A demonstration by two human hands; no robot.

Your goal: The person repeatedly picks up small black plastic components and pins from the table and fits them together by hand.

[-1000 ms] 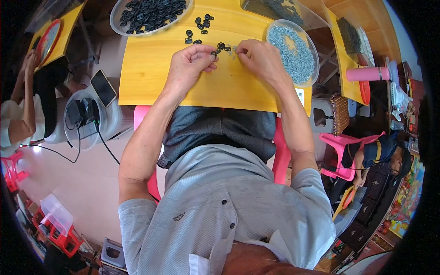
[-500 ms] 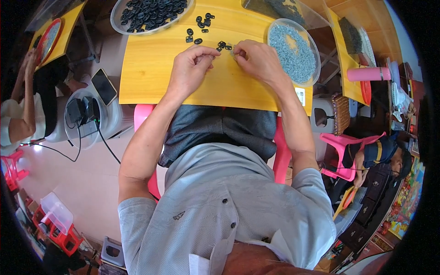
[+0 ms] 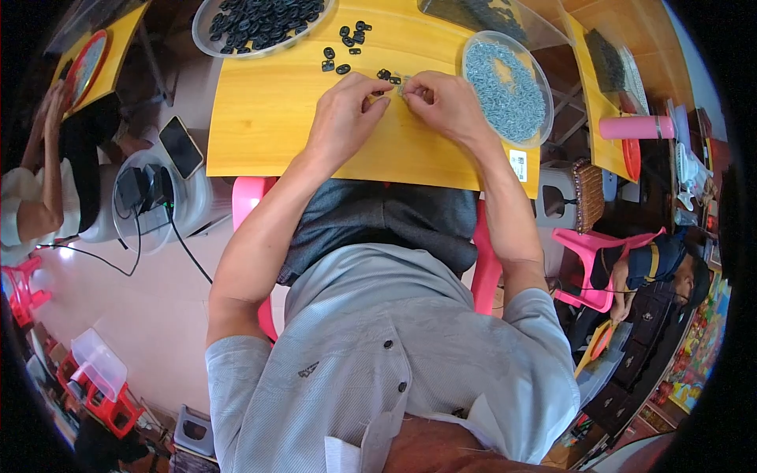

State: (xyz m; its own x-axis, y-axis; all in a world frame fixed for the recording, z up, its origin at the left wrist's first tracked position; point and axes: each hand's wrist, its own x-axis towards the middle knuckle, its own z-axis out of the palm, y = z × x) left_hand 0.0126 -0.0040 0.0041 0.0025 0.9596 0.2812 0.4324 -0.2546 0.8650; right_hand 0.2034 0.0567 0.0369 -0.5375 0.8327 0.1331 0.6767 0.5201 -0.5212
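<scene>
My left hand (image 3: 344,118) is over the yellow table (image 3: 276,142), thumb and forefinger closed in a pinch beside a small group of black plastic pieces (image 3: 385,75). What sits between those fingertips is too small to make out. Facing it, my right hand (image 3: 448,104) has its fingers curled together, their grip hidden. A few small silvery screws (image 3: 400,80) lie by its fingertips. Further off are several loose black pieces (image 3: 344,68), some oval, some squarish with holes.
A clear tub of black pieces (image 3: 206,43) stands at the far left, a round tub of screws (image 3: 546,118) at the right. A clear box (image 3: 441,9) is at the far edge. A phone (image 3: 181,147) and black adapters (image 3: 146,188) rest on a stool. Other people sit at both sides.
My left hand has moved right, toward my right hand, and now covers part of the near black pieces. The right hand has barely shifted.
</scene>
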